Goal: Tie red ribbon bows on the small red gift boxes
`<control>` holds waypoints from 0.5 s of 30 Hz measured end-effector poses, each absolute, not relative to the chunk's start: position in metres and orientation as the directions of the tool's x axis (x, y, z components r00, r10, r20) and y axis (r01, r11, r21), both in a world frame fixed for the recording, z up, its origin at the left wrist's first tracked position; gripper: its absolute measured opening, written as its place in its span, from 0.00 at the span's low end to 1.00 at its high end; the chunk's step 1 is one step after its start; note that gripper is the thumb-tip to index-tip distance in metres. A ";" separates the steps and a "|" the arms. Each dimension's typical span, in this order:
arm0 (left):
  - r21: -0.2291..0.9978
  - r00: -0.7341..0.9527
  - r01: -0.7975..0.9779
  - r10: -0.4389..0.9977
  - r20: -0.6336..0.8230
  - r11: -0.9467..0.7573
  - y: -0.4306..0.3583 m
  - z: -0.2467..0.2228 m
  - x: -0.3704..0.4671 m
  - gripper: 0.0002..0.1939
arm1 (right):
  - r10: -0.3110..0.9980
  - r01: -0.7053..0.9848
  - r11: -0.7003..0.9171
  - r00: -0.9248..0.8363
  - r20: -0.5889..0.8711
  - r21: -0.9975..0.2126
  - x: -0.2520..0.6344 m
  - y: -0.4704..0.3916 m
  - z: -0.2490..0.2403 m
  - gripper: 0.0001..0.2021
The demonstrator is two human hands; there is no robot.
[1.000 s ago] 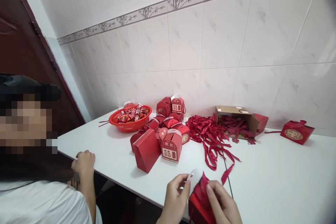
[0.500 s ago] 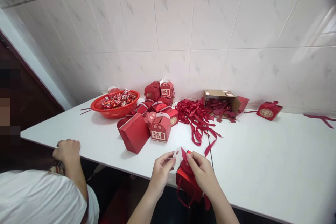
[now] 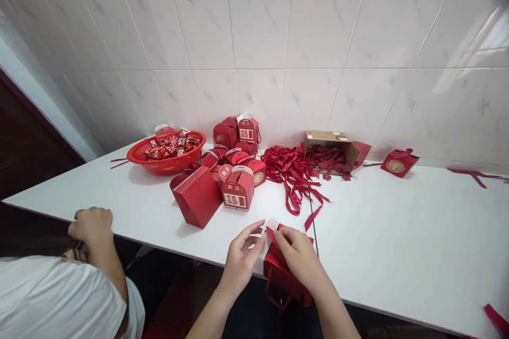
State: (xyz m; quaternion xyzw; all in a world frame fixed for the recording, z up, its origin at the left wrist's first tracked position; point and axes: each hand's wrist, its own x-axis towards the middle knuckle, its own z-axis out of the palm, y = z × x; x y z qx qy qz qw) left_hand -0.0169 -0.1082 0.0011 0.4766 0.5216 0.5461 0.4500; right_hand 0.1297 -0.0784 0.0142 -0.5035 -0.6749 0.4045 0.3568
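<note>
White table (image 3: pixel 397 243): your red gift box (image 3: pixel 277 266) is at its near edge.
Left hand (image 3: pixel 244 251): left of the box, fingers parted; ideally you'd brace its side.
Right hand (image 3: pixel 296 251): atop the box, pinching a red flap (image 3: pixel 271 234); ease it gently.
Red ribbons (image 3: pixel 288 164): beyond the box.

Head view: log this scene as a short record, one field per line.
Left hand: beside the red box's top, contact unclear
Right hand: gripping that box near its top
Red basin: holds wrapped sweets
Ribbons: loose pile left of the cardboard box
Co-worker's hand: at the table's edge
</note>
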 end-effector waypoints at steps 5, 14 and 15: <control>0.997 -0.027 0.034 0.998 0.063 -0.062 -0.112 0.009 -0.015 0.19 | 0.962 0.412 0.181 -0.264 0.073 -0.893 0.126 -0.076 0.016 0.17; 0.962 -0.383 0.265 0.907 0.174 -0.072 -0.092 -0.004 -0.071 0.23 | 0.768 0.401 0.414 0.327 0.550 -0.817 0.170 -0.101 0.011 0.13; 0.927 -0.460 0.371 0.856 0.236 -0.056 -0.090 -0.007 -0.079 0.24 | 0.777 0.403 0.361 0.368 0.510 -0.841 0.182 -0.106 0.006 0.12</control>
